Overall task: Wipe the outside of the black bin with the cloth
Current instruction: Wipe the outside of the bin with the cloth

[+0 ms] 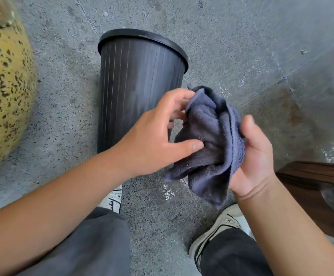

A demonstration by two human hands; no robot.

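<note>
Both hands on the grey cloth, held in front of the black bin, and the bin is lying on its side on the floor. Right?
Not quite: in the head view the black bin stands upside down on its rim. Both the left hand and right hand do hold the grey cloth.

- Black bin (138, 80): lower right wall hidden behind the left hand (154, 140); its base cannot be seen.
- Right hand (256, 156): fingers wrapped behind the grey cloth (210, 140), only the thumb shows.
- Left hand fingers (179, 96): tips partly lost in the cloth's folds.
- Yellow speckled object (4, 92), far left of the fingers: cut by the frame edge, blurred, identity unclear.
- Brown object (317, 188), right of the fingers: cut off.
</note>
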